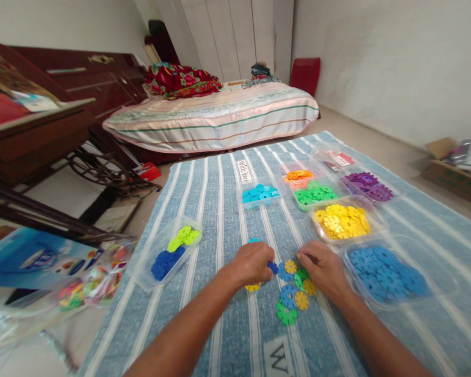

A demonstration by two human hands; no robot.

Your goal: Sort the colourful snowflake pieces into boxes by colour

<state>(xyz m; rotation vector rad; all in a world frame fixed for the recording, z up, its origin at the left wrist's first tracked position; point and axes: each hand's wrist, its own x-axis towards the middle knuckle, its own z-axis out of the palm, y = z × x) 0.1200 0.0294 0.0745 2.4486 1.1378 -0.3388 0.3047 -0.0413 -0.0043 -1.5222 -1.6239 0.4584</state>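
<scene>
My left hand (pixel 255 263) is closed, its fingertips pinching a dark blue notched plastic disc (pixel 273 267). Across from it, my right hand (pixel 321 266) has its fingers curled together; anything inside them is hidden. Between and below the hands lie several flower-shaped discs on the cloth, among them a blue disc (pixel 288 297), a green disc (pixel 287 313) and a yellow disc (pixel 302 300). Some of them touch or overlap, and I cannot tell whether they are joined. Partly covered by my left hand are a yellow disc (pixel 253 288) and a light blue disc (pixel 254 240).
A striped cloth (pixel 210 235) covers the table. To the right stand clear tubs of yellow discs (pixel 343 221), blue discs (pixel 387 273), green discs (pixel 314 193) and purple discs (pixel 367 186). At left is a long clear tub (pixel 149 283) with dark blue and lime discs. A bed (pixel 220 118) stands beyond.
</scene>
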